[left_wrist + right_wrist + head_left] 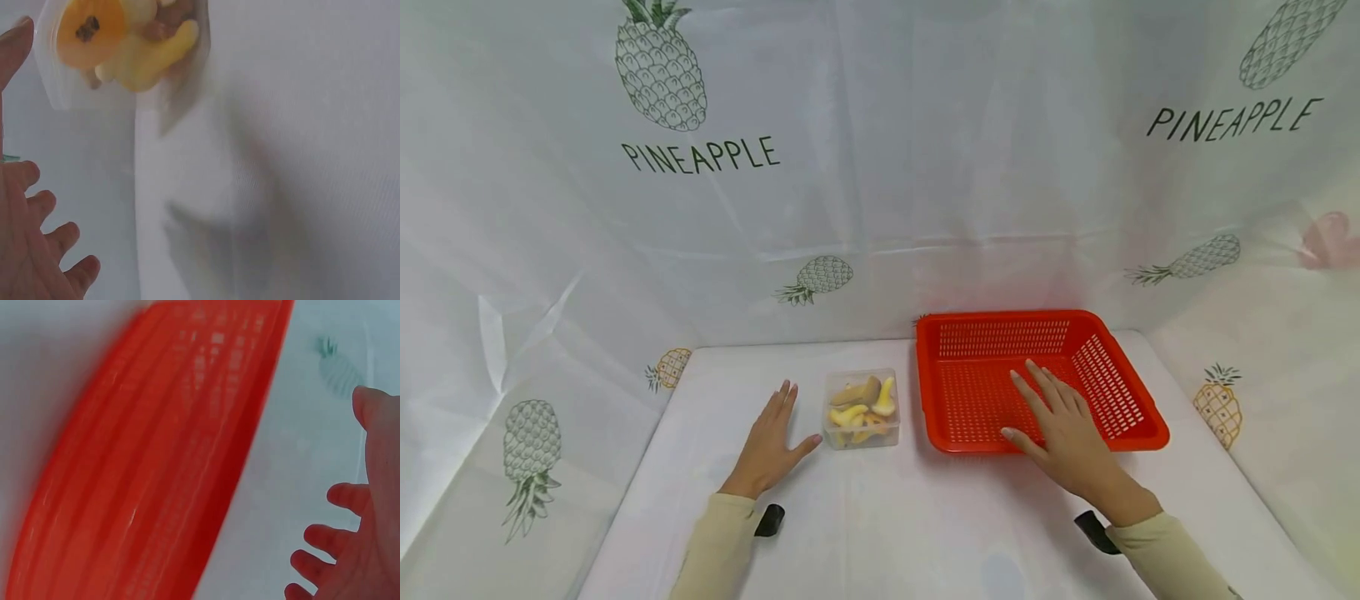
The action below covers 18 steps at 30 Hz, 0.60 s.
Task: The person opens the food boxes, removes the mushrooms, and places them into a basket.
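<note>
My left hand (771, 446) hovers left of a clear plastic box (861, 442), fingers spread and holding nothing. Inside the box lie several small fruit-like pieces, among them a curved yellow piece (885, 397) and a brown piece (870, 390). The left wrist view shows an orange round piece (92, 31) with a dark mark against the box wall. My right hand (1071, 442) is stretched out over the near side of a red perforated basket (928, 392), its fingers extended with nothing in them. In the right wrist view the basket's ribbed outer side (125, 487) appears beside the spread fingers.
Both objects stand on a white-covered table (887, 533). Behind it hangs a white sheet (880, 167) printed with pineapples, and similar sheeting runs along both sides. A black strap end (770, 521) shows at the left wrist, another black piece (1097, 533) at the right.
</note>
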Each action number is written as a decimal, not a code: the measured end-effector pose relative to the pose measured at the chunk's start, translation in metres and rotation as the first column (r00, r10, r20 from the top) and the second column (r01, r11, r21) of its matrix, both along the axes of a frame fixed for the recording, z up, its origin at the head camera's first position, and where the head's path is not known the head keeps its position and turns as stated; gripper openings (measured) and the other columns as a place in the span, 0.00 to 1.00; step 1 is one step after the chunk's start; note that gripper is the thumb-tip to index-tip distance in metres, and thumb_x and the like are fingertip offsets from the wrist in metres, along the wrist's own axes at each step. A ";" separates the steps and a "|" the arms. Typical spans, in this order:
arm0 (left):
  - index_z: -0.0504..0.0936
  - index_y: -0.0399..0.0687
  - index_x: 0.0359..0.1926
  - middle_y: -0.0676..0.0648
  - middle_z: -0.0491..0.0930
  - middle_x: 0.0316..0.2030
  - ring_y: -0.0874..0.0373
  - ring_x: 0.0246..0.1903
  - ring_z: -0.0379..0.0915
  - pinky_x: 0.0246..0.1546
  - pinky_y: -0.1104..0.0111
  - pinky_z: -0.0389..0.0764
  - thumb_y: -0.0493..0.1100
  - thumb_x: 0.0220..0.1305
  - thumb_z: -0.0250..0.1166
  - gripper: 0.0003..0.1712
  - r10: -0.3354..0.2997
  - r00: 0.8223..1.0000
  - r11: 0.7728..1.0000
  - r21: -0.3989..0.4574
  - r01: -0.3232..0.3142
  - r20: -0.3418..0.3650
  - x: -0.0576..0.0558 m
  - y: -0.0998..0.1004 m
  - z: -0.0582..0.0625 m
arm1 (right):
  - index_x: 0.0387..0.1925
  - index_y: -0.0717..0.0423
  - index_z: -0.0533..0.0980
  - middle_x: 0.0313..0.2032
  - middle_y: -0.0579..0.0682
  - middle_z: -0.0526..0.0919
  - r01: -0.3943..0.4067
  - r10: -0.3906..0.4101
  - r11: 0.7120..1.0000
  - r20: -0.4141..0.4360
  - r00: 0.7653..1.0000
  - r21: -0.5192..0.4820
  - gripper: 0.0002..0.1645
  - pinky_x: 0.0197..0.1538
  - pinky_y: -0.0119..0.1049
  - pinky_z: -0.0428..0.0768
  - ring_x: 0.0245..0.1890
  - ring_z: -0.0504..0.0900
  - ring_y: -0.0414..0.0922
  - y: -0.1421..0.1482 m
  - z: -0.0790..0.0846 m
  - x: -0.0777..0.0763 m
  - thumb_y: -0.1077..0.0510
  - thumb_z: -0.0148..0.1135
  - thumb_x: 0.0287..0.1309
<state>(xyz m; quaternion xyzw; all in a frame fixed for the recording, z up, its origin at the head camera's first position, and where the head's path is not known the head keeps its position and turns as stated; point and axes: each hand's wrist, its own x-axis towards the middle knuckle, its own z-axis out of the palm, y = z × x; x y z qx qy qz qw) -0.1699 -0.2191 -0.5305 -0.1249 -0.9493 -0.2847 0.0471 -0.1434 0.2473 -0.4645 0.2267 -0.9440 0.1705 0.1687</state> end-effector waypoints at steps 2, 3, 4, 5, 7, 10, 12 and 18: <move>0.49 0.37 0.84 0.34 0.47 0.83 0.30 0.80 0.46 0.75 0.30 0.57 0.60 0.70 0.69 0.57 -0.003 1.000 0.999 0.049 0.003 0.005 0.002 0.003 -0.003 | 0.80 0.59 0.61 0.79 0.65 0.57 -0.031 0.031 1.000 -0.006 1.000 0.004 0.55 0.69 0.75 0.63 0.74 0.59 0.70 -0.015 -0.002 0.000 0.48 0.77 0.58; 0.49 0.38 0.84 0.35 0.47 0.83 0.31 0.80 0.46 0.75 0.31 0.57 0.59 0.70 0.70 0.58 -0.003 1.000 0.997 0.079 0.002 0.016 0.003 0.005 -0.004 | 0.79 0.59 0.62 0.79 0.65 0.58 -0.044 0.044 0.999 -0.006 0.999 0.006 0.54 0.69 0.75 0.64 0.74 0.60 0.69 -0.022 -0.002 0.000 0.48 0.77 0.58; 0.48 0.39 0.84 0.35 0.46 0.83 0.32 0.80 0.46 0.76 0.32 0.56 0.59 0.70 0.70 0.58 -0.003 1.000 0.994 0.110 -0.001 0.029 0.004 0.007 -0.006 | 0.79 0.59 0.62 0.79 0.65 0.58 -0.058 0.058 0.998 -0.004 0.998 0.005 0.54 0.70 0.74 0.65 0.74 0.60 0.69 -0.029 -0.003 0.000 0.47 0.77 0.58; 0.47 0.39 0.85 0.36 0.46 0.84 0.32 0.80 0.45 0.77 0.34 0.56 0.58 0.69 0.71 0.58 -0.002 0.999 0.990 0.144 -0.004 0.040 0.005 0.009 -0.007 | 0.79 0.59 0.62 0.79 0.64 0.59 -0.071 0.071 0.997 -0.001 0.997 0.002 0.54 0.70 0.74 0.65 0.74 0.61 0.68 -0.037 -0.003 0.001 0.46 0.77 0.58; 0.46 0.40 0.85 0.36 0.46 0.84 0.33 0.81 0.44 0.78 0.35 0.54 0.56 0.70 0.71 0.59 0.001 0.998 0.978 0.209 -0.014 0.065 0.007 0.013 -0.010 | 0.79 0.58 0.63 0.79 0.63 0.60 -0.095 0.095 0.995 0.002 0.995 -0.003 0.54 0.71 0.72 0.67 0.75 0.63 0.66 -0.051 -0.004 0.002 0.45 0.77 0.59; 0.47 0.41 0.85 0.34 0.49 0.83 0.32 0.80 0.47 0.77 0.35 0.57 0.52 0.69 0.73 0.58 0.004 0.996 0.952 0.306 -0.031 0.088 0.009 0.021 -0.011 | 0.79 0.57 0.64 0.78 0.62 0.62 -0.131 0.131 0.991 -0.010 0.991 -0.004 0.54 0.71 0.69 0.70 0.74 0.65 0.64 -0.073 -0.006 0.003 0.45 0.78 0.59; 0.48 0.41 0.84 0.32 0.52 0.81 0.31 0.79 0.50 0.76 0.35 0.61 0.48 0.68 0.74 0.57 0.000 0.995 0.926 0.376 -0.037 0.097 0.010 0.027 -0.011 | 0.78 0.57 0.65 0.78 0.61 0.64 -0.157 0.157 0.988 -0.027 0.987 -0.004 0.52 0.72 0.65 0.72 0.73 0.67 0.62 -0.088 -0.007 0.002 0.45 0.78 0.59; 0.54 0.38 0.83 0.33 0.57 0.80 0.32 0.76 0.59 0.71 0.41 0.72 0.39 0.63 0.78 0.55 -0.002 0.994 0.858 0.511 -0.053 0.107 0.010 0.043 -0.011 | 0.74 0.59 0.71 0.73 0.60 0.72 -0.232 0.229 0.973 -0.100 0.968 -0.013 0.47 0.71 0.58 0.77 0.70 0.74 0.59 -0.128 -0.010 -0.001 0.49 0.81 0.57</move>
